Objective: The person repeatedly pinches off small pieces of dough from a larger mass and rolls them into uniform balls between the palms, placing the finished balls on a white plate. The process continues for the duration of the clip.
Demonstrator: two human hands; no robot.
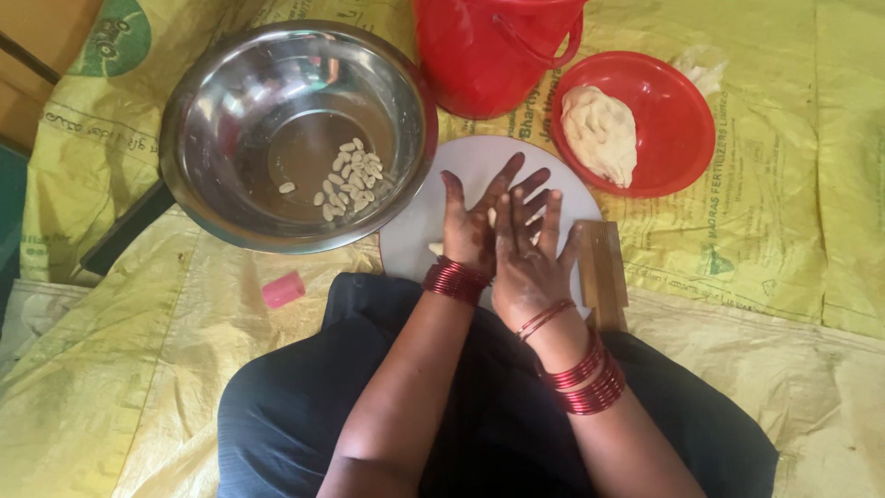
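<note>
Your left hand and right hand lie flat on the round white board, the right overlapping the left; both grips are spread, fingers stretched forward and palms pressed down; a small piece of pale dough peeks out at the wrist side of your left hand, and whether more sits under the palms you cannot tell from here. Red bangles ring your left wrist, right at the near edge of the board; more sit on your right forearm. Just right of your right hand, touching the board's rim, lies a wooden block; its long edge runs alongside your little finger, so room there is tight. Ahead of your fingertips the board stays bare up to the red bucket; ahead and to the right, near the board's rim, sits the red plate with a lump of dough. To the left of your left hand the steel bowl overhangs the board's edge; small shaped dough pieces lie on its bottom. Well left and nearer to you, a pink lump lies on the yellow sheet, beside your dark-clothed lap.
</note>
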